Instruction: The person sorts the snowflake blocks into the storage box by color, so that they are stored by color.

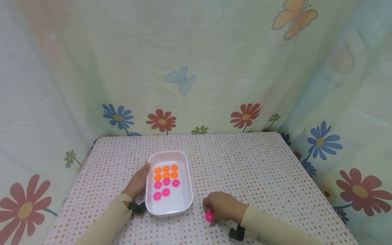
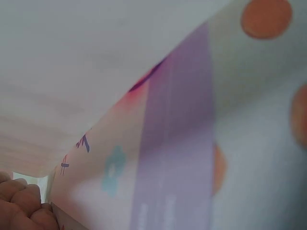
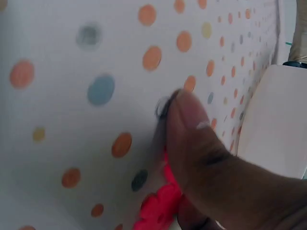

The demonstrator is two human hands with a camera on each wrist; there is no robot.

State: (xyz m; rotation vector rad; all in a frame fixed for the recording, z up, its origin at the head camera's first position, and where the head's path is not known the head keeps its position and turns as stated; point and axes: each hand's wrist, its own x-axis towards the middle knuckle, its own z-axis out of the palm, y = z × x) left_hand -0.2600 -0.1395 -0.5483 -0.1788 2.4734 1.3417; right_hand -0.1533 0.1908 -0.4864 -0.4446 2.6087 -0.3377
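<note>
A white rectangular tray [image 1: 190, 204] lies on the table, with several orange flower pieces [image 1: 166, 168] in rows at its far part. Nearer in the tray are several pink flower pieces [image 1: 157, 196]. My left hand [image 1: 137, 183] holds the tray at its left side; in the left wrist view its curled fingers [image 2: 24, 203] show low beside the pale wall. Right of the tray, my right hand [image 1: 223, 206] pinches a pink flower [image 1: 209, 216] close to the tabletop. The right wrist view shows the thumb [image 3: 192, 143] over this pink flower [image 3: 160, 206], partly hiding it.
A dotted cloth [image 1: 239, 163] covers the table. Behind it and at both sides hangs a curtain [image 1: 211, 51] printed with flowers and butterflies. A dark strap-on device [image 1: 237, 233] sits at the right wrist, another [image 1: 137, 207] at the left, close by the tray.
</note>
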